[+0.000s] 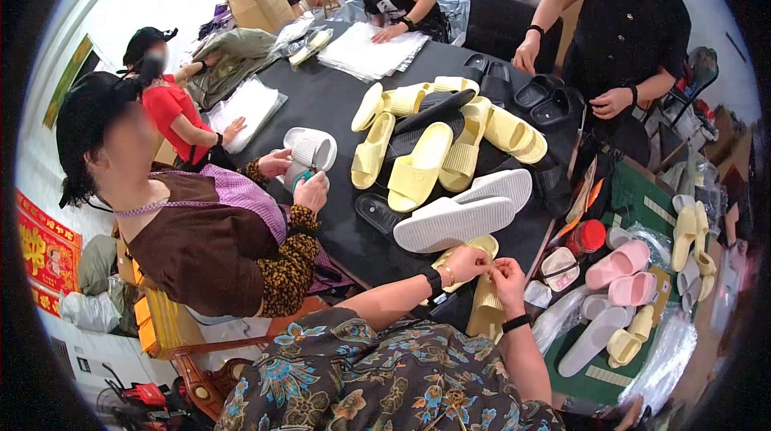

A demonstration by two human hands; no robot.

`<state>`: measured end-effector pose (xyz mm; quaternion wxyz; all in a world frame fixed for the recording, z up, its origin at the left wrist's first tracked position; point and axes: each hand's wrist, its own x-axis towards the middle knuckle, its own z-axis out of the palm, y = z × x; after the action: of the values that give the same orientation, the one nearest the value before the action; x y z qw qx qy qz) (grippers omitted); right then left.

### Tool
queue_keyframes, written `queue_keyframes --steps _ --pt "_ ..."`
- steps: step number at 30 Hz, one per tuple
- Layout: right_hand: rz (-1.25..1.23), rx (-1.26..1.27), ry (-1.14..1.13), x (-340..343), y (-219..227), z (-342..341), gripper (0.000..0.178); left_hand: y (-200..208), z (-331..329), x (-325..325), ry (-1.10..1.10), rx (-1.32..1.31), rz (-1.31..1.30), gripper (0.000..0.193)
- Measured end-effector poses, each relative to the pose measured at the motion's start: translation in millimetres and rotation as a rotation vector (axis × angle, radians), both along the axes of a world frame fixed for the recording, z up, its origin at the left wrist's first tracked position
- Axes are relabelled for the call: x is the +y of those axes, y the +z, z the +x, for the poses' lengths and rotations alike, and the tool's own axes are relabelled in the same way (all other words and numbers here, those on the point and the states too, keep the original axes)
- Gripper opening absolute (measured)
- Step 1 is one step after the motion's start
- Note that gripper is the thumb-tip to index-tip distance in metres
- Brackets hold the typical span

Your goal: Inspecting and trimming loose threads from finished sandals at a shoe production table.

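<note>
At the near edge of the black table, my left hand [468, 265] and my right hand [508, 281] meet, fingertips pinched together over a yellow slipper [485, 312]. Both hands are closed; whatever lies between the fingertips is too small to make out. Another yellow slipper [446, 254] lies partly hidden behind my left hand. Just beyond, white slippers [454, 224] lean against each other. Farther on is a heap of yellow slippers [421, 166] mixed with black ones [434, 112].
A co-worker at left holds a white slipper [309, 148] and a green-handled tool [303, 177]. Other people stand around the table [321, 93]. White sheets [374, 55] lie at the far side. On the green surface at right are pink slippers [618, 264], a red-lidded jar [589, 235] and clear plastic bags [660, 363].
</note>
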<state>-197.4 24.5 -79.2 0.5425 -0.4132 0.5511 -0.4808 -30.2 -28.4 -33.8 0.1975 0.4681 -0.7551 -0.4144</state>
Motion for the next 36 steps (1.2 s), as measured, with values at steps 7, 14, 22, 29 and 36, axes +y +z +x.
queue_keyframes --steps 7,14,22,29,36 --pt "0.012 -0.014 0.022 -4 6 6 0.018 3 5 -2 -0.028 0.065 0.02 0.021" --pt "-0.005 -0.024 0.006 2 7 0 0.017 -9 -1 -3 -0.103 0.053 -0.029 0.018" --pt "0.007 -0.053 0.049 -2 3 -2 0.012 -10 5 0 -0.158 -0.016 -0.039 0.013" --pt "-0.008 0.079 0.036 -5 6 2 0.017 -12 2 0 -0.038 0.152 0.0 0.016" --pt "-0.04 0.026 0.1 -9 -2 3 0.019 -14 2 -1 -0.113 0.042 -0.132 0.014"
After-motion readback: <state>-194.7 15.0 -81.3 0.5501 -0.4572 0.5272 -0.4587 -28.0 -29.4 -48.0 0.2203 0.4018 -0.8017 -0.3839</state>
